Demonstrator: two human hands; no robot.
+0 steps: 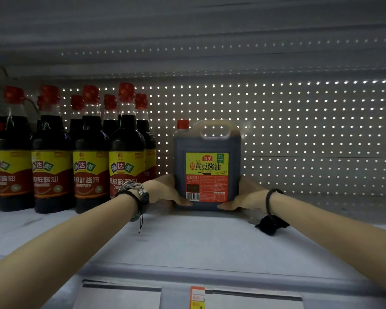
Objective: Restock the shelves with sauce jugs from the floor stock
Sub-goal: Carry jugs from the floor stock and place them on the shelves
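A dark sauce jug (207, 166) is held upright towards the back of a pale shelf (187, 241), close to the perforated back panel (299, 130). Whether its base rests fully on the shelf cannot be told. The jug's lower left side is gripped by the left hand (165, 192), with the thumb laid along the bottom front edge. The lower right side is gripped in the same way by the right hand (247, 196). A red cap (183, 124) and a moulded handle (214, 128) are seen at the top of the jug, and a yellow and red label (207, 172) on its front. A group of dark bottles (126, 152) with red caps is lined up just to the jug's left, apart from it. Bracelets (135, 189) are worn on the left wrist and a black band (271, 200) on the right. A price tag (197, 296) is fixed at the shelf's front edge.
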